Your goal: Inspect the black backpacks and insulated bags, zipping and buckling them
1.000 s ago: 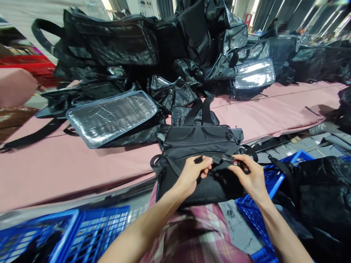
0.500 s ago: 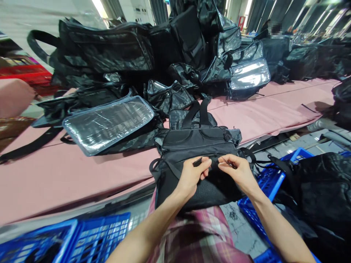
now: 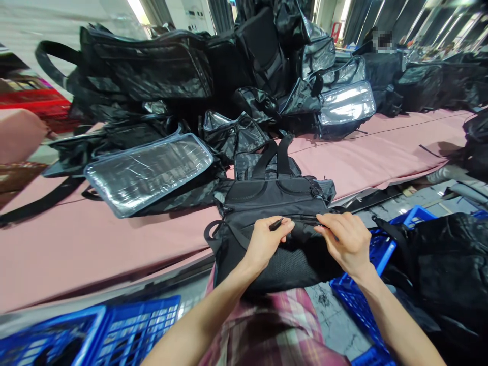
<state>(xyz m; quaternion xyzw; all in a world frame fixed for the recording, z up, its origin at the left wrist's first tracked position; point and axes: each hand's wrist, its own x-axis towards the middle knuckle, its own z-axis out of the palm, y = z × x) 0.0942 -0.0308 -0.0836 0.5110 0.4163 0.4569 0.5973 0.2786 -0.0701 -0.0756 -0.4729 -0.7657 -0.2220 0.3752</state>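
Observation:
A black fabric bag with two black straps lies over the front edge of the pink table and onto my lap. My left hand pinches a fold of the bag's front near a short black strap end. My right hand pinches the same seam a little to the right, fingers closed on the fabric or a zipper pull; which one I cannot tell.
Many black bags, some in clear plastic, are heaped across the back of the table. Blue plastic crates stand at lower left and lower right. A dark bag pile lies at right. Another person is far behind.
My right hand moved in towards the left hand, then slid back right along the bag's seam. The left hand stayed in place on the bag.

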